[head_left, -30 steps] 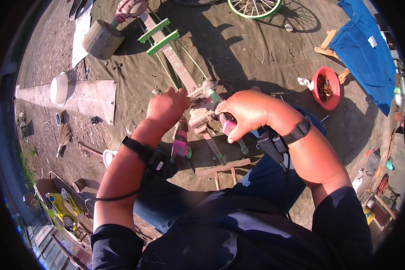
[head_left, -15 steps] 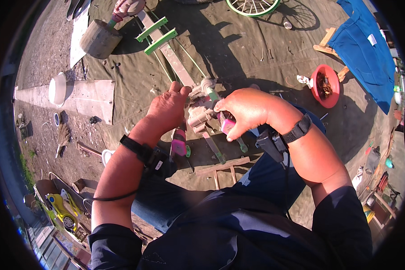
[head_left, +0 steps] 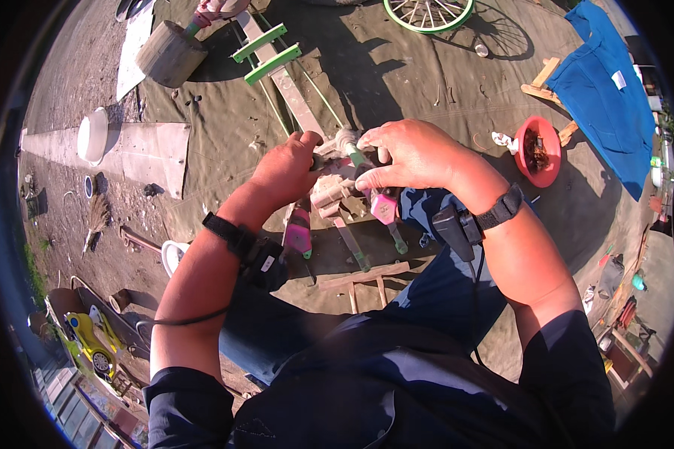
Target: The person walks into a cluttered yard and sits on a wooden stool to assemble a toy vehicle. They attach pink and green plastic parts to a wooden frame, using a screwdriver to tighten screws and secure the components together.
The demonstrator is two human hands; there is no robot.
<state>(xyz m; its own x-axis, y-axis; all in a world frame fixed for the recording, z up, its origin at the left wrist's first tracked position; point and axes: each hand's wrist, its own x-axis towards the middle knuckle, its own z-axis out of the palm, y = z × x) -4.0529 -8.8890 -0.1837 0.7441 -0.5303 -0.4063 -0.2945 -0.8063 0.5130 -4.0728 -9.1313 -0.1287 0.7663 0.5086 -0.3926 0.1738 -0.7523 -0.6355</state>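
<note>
A long dusty metal frame [head_left: 296, 101] with green crossbars reaches away from me. Its near end has pink brackets and green-tipped legs. My left hand [head_left: 286, 170] is closed at the left of that end, its fingers curled over a part they mostly hide. On the other side, my right hand [head_left: 412, 156] bends its fingers and thumb round a short green tube [head_left: 358, 159] beside a rounded joint. The fingertips seem to touch the tube. Below the hands hang a left pink bracket [head_left: 298, 233] and a right pink bracket [head_left: 384, 209].
A wooden stool [head_left: 367, 277] stands between my knees. To the right are a red basin [head_left: 539, 153] with brown bits and a blue cloth [head_left: 606, 97] over wood. A log [head_left: 171, 56], a spoked green-rimmed wheel [head_left: 430, 15] and a white tub [head_left: 92, 136] lie farther off.
My right hand has moved up and slightly away from the right pink bracket, showing more of it, and now spans the green tube. The left hand stays nearly in place.
</note>
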